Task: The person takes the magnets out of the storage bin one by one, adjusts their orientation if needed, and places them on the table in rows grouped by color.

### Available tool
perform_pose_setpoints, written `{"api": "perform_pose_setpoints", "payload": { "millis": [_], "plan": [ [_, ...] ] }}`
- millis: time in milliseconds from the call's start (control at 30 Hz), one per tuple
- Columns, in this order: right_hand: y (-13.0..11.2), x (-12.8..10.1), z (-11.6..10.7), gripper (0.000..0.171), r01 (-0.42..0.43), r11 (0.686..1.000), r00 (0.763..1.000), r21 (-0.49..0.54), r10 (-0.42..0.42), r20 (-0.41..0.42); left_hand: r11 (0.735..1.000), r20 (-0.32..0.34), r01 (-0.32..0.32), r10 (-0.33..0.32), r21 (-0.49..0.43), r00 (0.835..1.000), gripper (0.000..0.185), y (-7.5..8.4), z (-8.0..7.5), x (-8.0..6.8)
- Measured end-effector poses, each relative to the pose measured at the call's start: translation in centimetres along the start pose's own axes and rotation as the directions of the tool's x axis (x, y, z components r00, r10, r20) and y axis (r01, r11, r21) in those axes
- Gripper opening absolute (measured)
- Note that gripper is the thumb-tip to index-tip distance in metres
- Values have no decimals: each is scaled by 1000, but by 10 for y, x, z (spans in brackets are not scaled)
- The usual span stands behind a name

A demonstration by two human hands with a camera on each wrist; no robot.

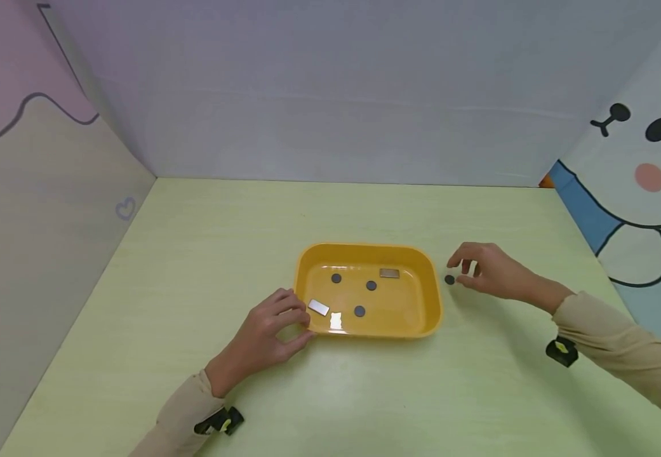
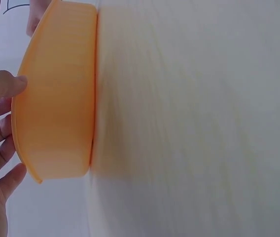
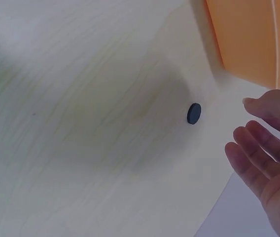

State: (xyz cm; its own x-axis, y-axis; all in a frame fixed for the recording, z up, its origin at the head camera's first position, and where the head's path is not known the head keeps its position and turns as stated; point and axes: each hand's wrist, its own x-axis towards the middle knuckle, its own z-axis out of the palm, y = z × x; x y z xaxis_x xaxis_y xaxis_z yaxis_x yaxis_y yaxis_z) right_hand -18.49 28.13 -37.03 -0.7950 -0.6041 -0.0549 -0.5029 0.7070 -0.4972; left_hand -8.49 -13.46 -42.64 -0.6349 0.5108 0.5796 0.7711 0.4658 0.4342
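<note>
A yellow tray (image 1: 401, 324) stands on the table, holding three dark discs (image 1: 371, 285) and two small rectangular metal-looking pieces (image 1: 319, 308). My left hand (image 1: 270, 327) holds the tray at its left rim and near corner; in the left wrist view the thumb (image 2: 19, 85) lies against the rim, with the other fingers along it. To the right of the tray, another black disc (image 3: 194, 114) lies on the table. Over that disc hovers my right hand (image 1: 487, 270), thumb and fingers parted with nothing between them in the right wrist view.
The pale yellow-green table (image 1: 221, 235) meets a light wall panel (image 1: 330, 127) at the back. Printed side panels rise at left and right, the right one with a cartoon face (image 1: 627, 171).
</note>
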Motion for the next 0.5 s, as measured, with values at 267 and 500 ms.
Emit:
{"api": "perform_pose_setpoints", "payload": {
  "millis": [267, 500],
  "plan": [
    [-4, -1, -5, 23, 33, 999, 999, -4, -33, -22, 1000, 13, 25, -25, 9, 1000, 20, 3, 3, -3],
    [-15, 0, -10, 23, 32, 1000, 999, -1, -32, -9, 999, 7, 31, -31, 9, 1000, 20, 6, 4, -7]
  ]
}}
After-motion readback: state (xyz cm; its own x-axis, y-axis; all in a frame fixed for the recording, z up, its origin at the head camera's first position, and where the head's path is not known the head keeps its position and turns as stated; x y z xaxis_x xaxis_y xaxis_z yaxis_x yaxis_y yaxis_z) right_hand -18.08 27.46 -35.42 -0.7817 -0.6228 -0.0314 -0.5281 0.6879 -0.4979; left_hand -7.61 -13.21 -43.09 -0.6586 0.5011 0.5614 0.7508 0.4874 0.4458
